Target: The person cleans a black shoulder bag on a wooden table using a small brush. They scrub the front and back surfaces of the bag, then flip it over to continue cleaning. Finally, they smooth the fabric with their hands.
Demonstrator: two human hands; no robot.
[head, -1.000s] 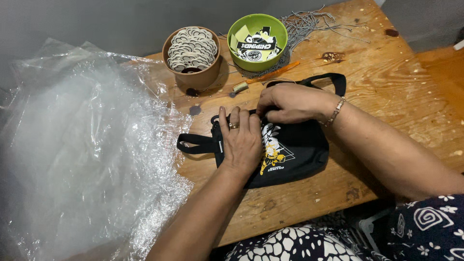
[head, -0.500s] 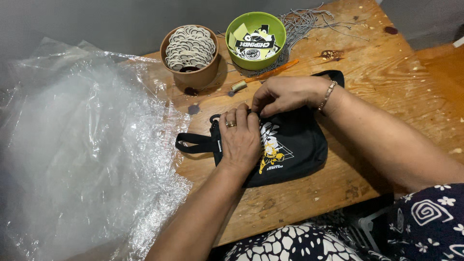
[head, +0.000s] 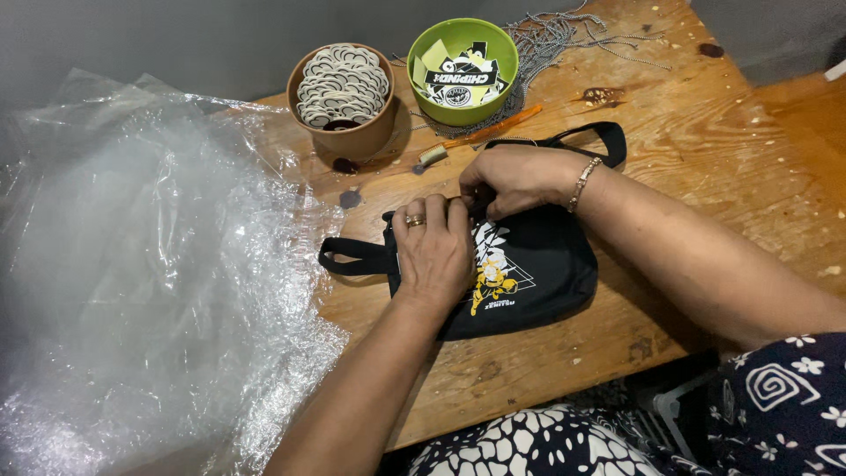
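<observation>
Hands of one person work at the top edge of a small black fabric pouch (head: 538, 273) printed with a yellow and white design, which lies flat near the front edge of a worn wooden plywood table (head: 705, 176). The left hand (head: 432, 251), wearing a gold ring, presses palm-down on the pouch's left half, its fingers curled over the top edge. The right hand (head: 520, 176), with a thin beaded bracelet at the wrist, meets it from above, fingertips pinched together on something small at the pouch's top edge; what they grip is too hidden to tell. A black strap loop (head: 352, 256) sticks out of the pouch to the left, and another black strap (head: 599, 137) curves out behind the right wrist. Behind the hands stands a round brown bowl (head: 348, 137) filled with flat white oval pieces, and just to its right a bright green round bowl (head: 467, 106) holding black, white and yellowish printed tags. Between the bowls and the hands lies a thin orange-handled tool (head: 480, 137), tilted across the wood. A tangle of fine silver ball chains (head: 564, 40) is heaped behind the green bowl. A large sheet of crumpled clear plastic (head: 150, 282) covers the table's left side. At the bottom, the person's dark patterned clothing (head: 775, 405) with white swirls and flowers shows.
</observation>
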